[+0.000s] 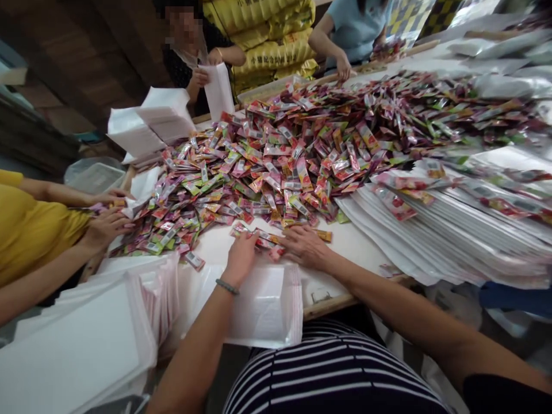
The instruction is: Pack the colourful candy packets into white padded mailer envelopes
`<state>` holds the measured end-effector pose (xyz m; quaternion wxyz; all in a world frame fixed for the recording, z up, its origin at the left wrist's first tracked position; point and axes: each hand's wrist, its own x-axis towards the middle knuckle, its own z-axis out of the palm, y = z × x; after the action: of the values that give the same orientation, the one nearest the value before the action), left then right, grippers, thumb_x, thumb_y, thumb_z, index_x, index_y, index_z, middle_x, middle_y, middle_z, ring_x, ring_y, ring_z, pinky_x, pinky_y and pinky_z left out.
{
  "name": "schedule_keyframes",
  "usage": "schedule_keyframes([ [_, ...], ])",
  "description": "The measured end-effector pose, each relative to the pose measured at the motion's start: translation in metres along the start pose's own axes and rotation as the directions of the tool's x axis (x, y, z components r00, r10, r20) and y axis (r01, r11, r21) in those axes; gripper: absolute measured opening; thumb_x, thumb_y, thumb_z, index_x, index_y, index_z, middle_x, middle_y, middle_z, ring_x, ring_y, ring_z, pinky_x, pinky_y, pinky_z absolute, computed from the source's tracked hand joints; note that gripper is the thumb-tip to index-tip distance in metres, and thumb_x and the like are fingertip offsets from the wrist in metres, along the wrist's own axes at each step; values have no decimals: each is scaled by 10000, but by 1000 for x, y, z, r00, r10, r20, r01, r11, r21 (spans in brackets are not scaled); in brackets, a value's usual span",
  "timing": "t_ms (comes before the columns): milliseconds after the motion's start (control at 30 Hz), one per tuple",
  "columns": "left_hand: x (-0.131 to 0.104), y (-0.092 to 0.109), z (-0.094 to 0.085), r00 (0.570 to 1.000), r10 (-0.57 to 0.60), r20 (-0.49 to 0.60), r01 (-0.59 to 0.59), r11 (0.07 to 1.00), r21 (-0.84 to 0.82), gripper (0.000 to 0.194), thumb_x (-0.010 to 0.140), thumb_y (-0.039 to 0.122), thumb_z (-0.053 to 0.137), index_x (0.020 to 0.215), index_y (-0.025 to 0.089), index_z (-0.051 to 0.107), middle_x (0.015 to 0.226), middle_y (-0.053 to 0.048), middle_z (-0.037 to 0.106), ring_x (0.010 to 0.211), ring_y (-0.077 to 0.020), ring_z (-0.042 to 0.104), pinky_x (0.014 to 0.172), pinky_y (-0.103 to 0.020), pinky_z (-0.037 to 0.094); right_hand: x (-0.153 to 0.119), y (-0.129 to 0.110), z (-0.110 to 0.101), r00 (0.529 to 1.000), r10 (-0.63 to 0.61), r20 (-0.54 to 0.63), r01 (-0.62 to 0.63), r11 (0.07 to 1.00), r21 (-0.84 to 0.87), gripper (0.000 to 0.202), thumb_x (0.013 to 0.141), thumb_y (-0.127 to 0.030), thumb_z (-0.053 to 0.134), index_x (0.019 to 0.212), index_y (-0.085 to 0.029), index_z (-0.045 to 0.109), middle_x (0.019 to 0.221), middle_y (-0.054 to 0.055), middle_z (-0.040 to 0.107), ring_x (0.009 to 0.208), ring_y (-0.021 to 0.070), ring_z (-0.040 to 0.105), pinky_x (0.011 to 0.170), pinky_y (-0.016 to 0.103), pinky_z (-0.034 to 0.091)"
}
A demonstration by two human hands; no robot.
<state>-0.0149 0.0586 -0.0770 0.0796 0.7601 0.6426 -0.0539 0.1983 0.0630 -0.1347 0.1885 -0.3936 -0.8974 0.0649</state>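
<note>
Small glossy printed packets (268,240) lie in a short row between my two hands at the near edge of the pile. My left hand (242,254), with a dark beaded bracelet at the wrist, has its fingers curled on the left end of that row. At the right end, my right hand (307,246) rests with its fingers stretched over the packets. Under my left forearm lies a white padded bag (263,307), flat at the table edge, its pink-lined end to the right. The big packet pile (293,167) spreads just beyond both hands.
A stack of white bags (86,328) stands on the left, and another fanned stack (431,230) on the right with packets on top. A co-worker in yellow (38,230) handles packets at left. Two more people work across the table, before yellow sacks (276,54).
</note>
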Motion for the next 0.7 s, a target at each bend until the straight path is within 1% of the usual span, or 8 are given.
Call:
schedule_keyframes([
  [100, -21, -4, -2, 999, 35, 1, -34, 988, -150, 576, 771, 40, 457, 1324, 177, 544, 1279, -112, 593, 1149, -253, 583, 991, -352, 458, 3, 3, -1, 991, -5, 131, -2, 999, 53, 291, 902, -154, 486, 1126, -179, 671, 1096, 127, 656, 1002, 239, 543, 848, 367, 376],
  [200, -34, -20, -7, 999, 10, -50, -22, 968, -249, 562, 781, 84, 502, 1335, 178, 525, 1318, -99, 573, 1126, -239, 597, 988, -340, 469, -1, 14, -6, 988, 25, 156, -51, 984, 170, 261, 865, -108, 485, 978, -158, 715, 1031, 116, 689, 947, 224, 578, 831, 337, 395],
  [267, -37, -32, -9, 996, -1, -91, -19, 975, -223, 547, 802, 101, 500, 1346, 168, 510, 1309, -116, 564, 1131, -242, 586, 988, -350, 467, -7, 21, -12, 989, 49, 139, -88, 953, 289, 241, 871, -145, 495, 940, -175, 724, 962, 91, 709, 894, 206, 602, 796, 306, 413],
  [333, -35, -42, -8, 994, 14, -108, -30, 989, -147, 516, 823, 124, 502, 1338, 158, 518, 1313, -139, 551, 1203, -264, 533, 1027, -385, 432, -10, 22, -20, 980, 161, 118, -193, 919, 343, 226, 885, -208, 499, 878, -195, 725, 870, 65, 715, 813, 191, 612, 720, 278, 416],
  [400, -26, -50, -6, 995, 53, -82, -60, 995, -83, 523, 821, 131, 523, 1344, 155, 515, 1390, -159, 497, 1286, -287, 458, 1065, -420, 387, -10, 18, -27, 940, 324, 110, -342, 884, 319, 247, 891, -273, 504, 767, -195, 703, 768, 48, 697, 717, 180, 598, 633, 259, 387],
  [467, -13, -55, -4, 993, 115, -25, -117, 991, -68, 582, 785, 86, 541, 1360, 168, 501, 1465, -146, 438, 1342, -281, 403, 1090, -418, 352, -5, 10, -32, 905, 406, 125, -424, 863, 273, 288, 895, -310, 505, 693, -188, 670, 699, 42, 673, 655, 168, 577, 589, 248, 354],
  [567, 5, -59, -2, 976, 211, 48, -205, 973, -106, 592, 734, 42, 559, 1305, 200, 555, 1394, -91, 538, 1312, -239, 450, 1097, -369, 333, 7, 0, -34, 911, 371, 180, -406, 883, 235, 256, 896, -284, 503, 748, -181, 685, 758, 58, 696, 689, 171, 591, 607, 246, 353],
  [700, 10, -61, 1, 970, 238, 45, -231, 965, -121, 439, 741, 108, 600, 1166, 204, 652, 1172, -73, 667, 1107, -226, 580, 1011, -338, 397, 16, -6, -34, 930, 266, 253, -317, 929, 190, 225, 891, -228, 505, 944, -199, 722, 919, 75, 721, 852, 206, 624, 690, 262, 390],
])
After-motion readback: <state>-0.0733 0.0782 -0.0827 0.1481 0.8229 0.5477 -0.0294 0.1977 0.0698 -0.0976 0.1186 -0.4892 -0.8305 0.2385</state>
